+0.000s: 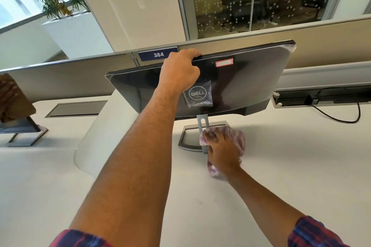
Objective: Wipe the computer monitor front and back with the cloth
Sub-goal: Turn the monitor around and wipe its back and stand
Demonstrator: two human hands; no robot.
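- Sleeves, plaid red and blue, sit nearest on both of my forearms; beyond them stretches the white desk [281, 166].
- Left hand [180, 70]: fingers curled over the top edge of the monitor [241, 86], thumb on the near face, gripping it.
- Right hand [222, 148]: fingers bunched round the cloth [239, 138], pressing it against the stand [202, 126] just below the panel.
- Monitor: back faces me, logo just under my left fingers; long axis runs left to right, the right end rising; panel tipped forward at the top.
- Handling, as I judge it: panel light but top-heavy on a thin stand, glossy, wrapped in slippery film, fragile on the screen side; best held by the top edge.
- Cloth: soft, limp, pink-striped, gathers easily in the fingers.
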